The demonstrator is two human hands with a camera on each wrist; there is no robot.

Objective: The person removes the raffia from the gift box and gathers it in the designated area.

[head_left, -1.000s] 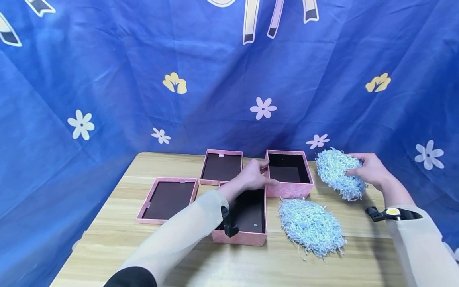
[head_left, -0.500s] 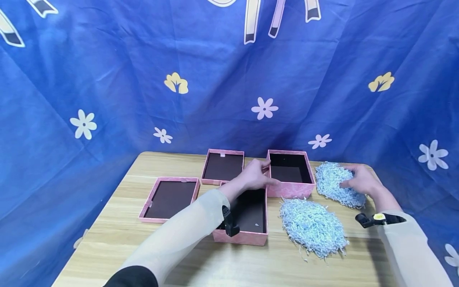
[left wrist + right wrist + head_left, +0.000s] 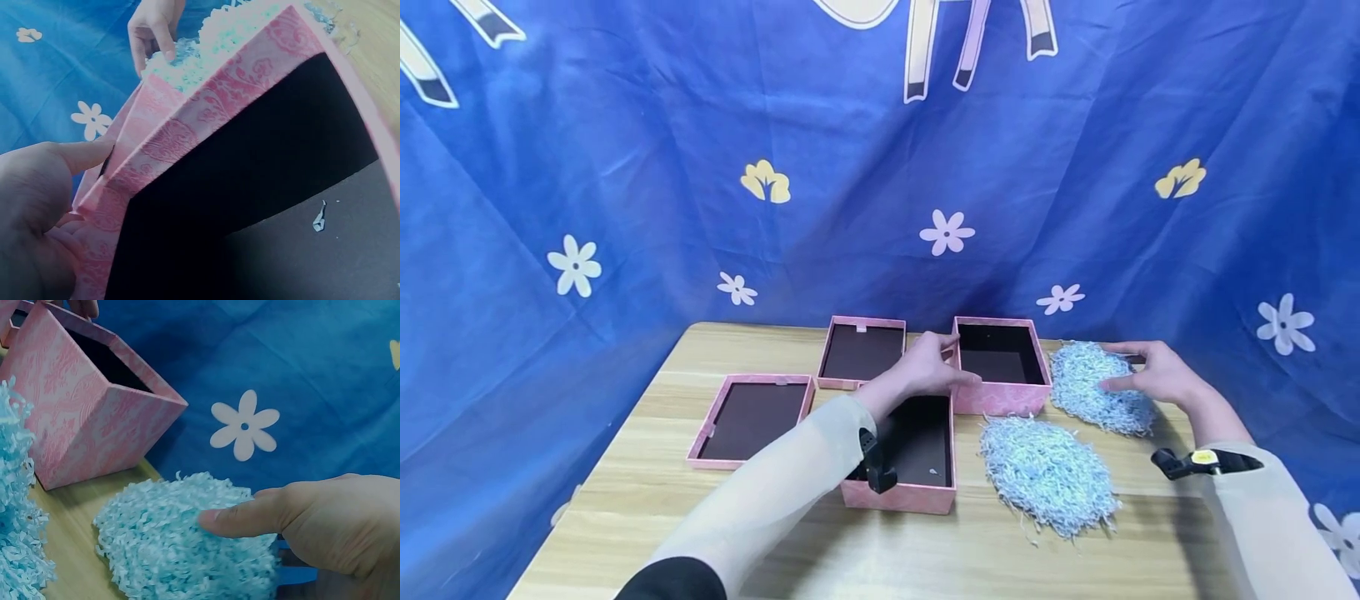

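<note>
My left hand (image 3: 928, 367) grips the front left corner of the back right pink patterned box (image 3: 1006, 400), its thumb along the front wall. That box has a dark inside. In the right wrist view its wall (image 3: 75, 419) looms at upper left. My right hand (image 3: 1163, 379) holds a clump of light blue shredded paper (image 3: 1093, 392) low over the table, right of the box. The thumb (image 3: 240, 519) presses across the near side of the clump; the other fingers are mostly hidden behind it. A second pile of shredded paper (image 3: 1048, 477) lies in front of the box.
Another pink box (image 3: 898, 498) stands under my left forearm, a small white scrap (image 3: 319, 219) on its dark floor. Two shallow pink lids (image 3: 752, 421) with dark insides lie at the left and back. A blue patterned cloth (image 3: 850, 208) hangs behind the wooden table (image 3: 647, 500).
My right hand has lowered the shredded paper clump from a raised, tilted position to near the table, then shifted slightly left toward the box. My left hand keeps its place on the box.
</note>
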